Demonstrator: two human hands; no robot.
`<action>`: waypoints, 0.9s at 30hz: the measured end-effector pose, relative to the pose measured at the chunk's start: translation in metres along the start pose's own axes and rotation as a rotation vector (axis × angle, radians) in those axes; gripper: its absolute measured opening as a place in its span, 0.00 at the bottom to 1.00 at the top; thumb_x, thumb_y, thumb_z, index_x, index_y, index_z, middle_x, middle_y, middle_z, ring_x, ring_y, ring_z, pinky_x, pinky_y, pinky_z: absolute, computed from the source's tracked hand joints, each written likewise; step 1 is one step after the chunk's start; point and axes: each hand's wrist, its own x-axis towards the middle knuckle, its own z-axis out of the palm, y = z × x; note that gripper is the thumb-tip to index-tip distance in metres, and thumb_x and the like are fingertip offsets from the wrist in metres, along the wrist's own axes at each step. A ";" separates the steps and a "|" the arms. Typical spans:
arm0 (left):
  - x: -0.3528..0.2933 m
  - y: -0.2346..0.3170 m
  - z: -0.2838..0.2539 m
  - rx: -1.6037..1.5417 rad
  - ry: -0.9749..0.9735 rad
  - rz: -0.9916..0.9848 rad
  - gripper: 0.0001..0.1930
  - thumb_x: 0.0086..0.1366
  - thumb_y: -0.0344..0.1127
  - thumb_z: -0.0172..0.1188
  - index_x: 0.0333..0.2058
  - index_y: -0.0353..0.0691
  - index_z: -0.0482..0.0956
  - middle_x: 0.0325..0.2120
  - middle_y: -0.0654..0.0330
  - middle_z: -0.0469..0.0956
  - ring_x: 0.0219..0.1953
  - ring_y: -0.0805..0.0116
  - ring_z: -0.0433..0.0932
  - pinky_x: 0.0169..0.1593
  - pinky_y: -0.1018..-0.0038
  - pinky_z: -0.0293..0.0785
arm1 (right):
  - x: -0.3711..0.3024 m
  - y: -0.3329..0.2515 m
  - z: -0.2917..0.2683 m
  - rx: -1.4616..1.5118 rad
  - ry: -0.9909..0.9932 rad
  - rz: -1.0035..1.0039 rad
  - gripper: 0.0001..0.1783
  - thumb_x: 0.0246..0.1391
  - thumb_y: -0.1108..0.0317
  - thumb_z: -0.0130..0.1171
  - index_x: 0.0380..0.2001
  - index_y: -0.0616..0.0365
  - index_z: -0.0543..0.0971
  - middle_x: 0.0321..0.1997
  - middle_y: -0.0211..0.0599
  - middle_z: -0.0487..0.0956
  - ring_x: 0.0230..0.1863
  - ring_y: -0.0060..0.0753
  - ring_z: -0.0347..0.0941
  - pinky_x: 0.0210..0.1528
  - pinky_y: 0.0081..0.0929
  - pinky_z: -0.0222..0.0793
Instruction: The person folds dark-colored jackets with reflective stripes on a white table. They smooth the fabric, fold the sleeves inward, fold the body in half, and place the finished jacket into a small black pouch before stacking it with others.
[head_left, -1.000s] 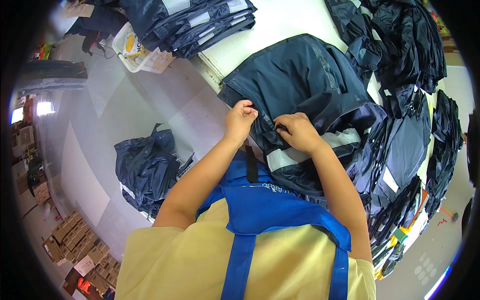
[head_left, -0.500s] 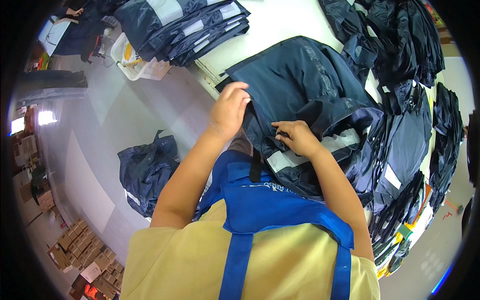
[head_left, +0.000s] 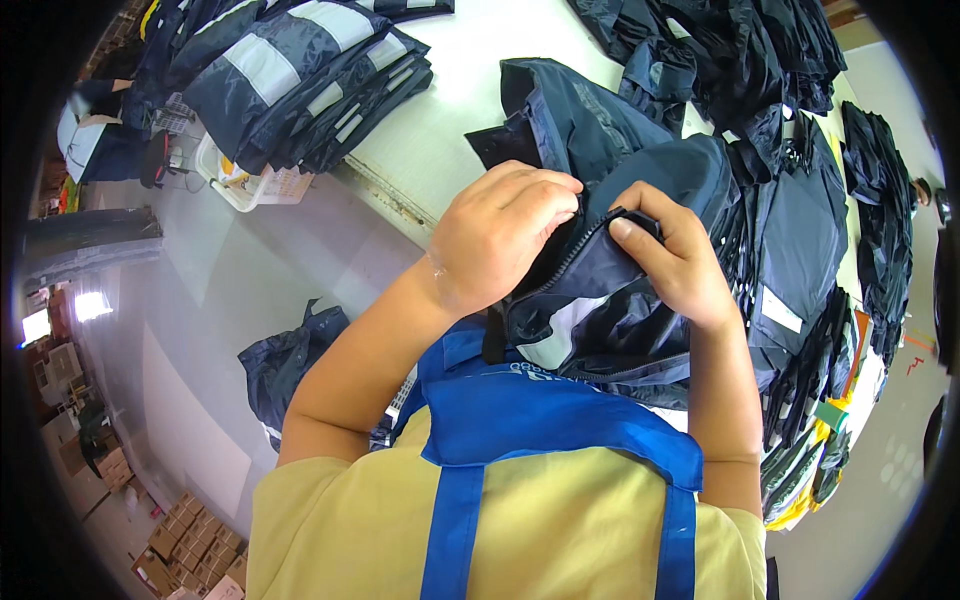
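My right hand pinches the zippered edge of a dark garment; just leftward, my left hand curls nearly closed, its hold unclear.

The garment is navy, its band probably white

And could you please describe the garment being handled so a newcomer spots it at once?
Find the white table, then the blue apron beside it. Just beyond lies the navy garment; unlike its dark neighbours, its toothed zip edge is pinched by the right hand.
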 end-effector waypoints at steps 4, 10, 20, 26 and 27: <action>0.010 0.009 0.002 -0.014 -0.007 0.028 0.08 0.52 0.20 0.62 0.31 0.35 0.75 0.33 0.53 0.80 0.33 0.56 0.78 0.37 0.69 0.75 | -0.003 -0.015 -0.006 -0.090 -0.095 -0.012 0.08 0.57 0.69 0.55 0.29 0.64 0.73 0.18 0.42 0.70 0.21 0.31 0.63 0.27 0.29 0.63; 0.016 0.016 0.007 -0.012 -0.008 0.070 0.08 0.51 0.19 0.62 0.30 0.35 0.75 0.33 0.53 0.80 0.32 0.56 0.78 0.35 0.69 0.75 | -0.003 -0.020 -0.010 -0.239 -0.114 -0.015 0.12 0.55 0.66 0.57 0.26 0.66 0.74 0.20 0.54 0.71 0.22 0.54 0.67 0.26 0.36 0.64; 0.044 0.025 0.004 0.058 -0.361 0.262 0.05 0.51 0.28 0.61 0.27 0.36 0.74 0.42 0.52 0.79 0.37 0.55 0.77 0.38 0.69 0.75 | -0.023 -0.011 -0.026 -0.117 0.114 -0.015 0.11 0.55 0.67 0.58 0.28 0.66 0.75 0.19 0.49 0.71 0.19 0.38 0.62 0.25 0.31 0.63; 0.032 0.039 0.026 -0.047 -0.684 0.199 0.11 0.47 0.35 0.66 0.27 0.37 0.77 0.59 0.50 0.65 0.57 0.49 0.67 0.57 0.59 0.64 | -0.057 0.011 -0.038 -0.185 0.486 -0.004 0.09 0.55 0.68 0.58 0.31 0.64 0.75 0.24 0.49 0.74 0.25 0.45 0.71 0.31 0.32 0.67; 0.043 0.042 0.023 -0.092 -0.734 0.222 0.16 0.46 0.39 0.68 0.31 0.36 0.78 0.61 0.50 0.64 0.58 0.49 0.65 0.59 0.59 0.62 | -0.070 0.019 -0.041 -0.147 0.408 -0.052 0.08 0.55 0.68 0.58 0.32 0.63 0.75 0.25 0.49 0.74 0.26 0.49 0.71 0.32 0.33 0.68</action>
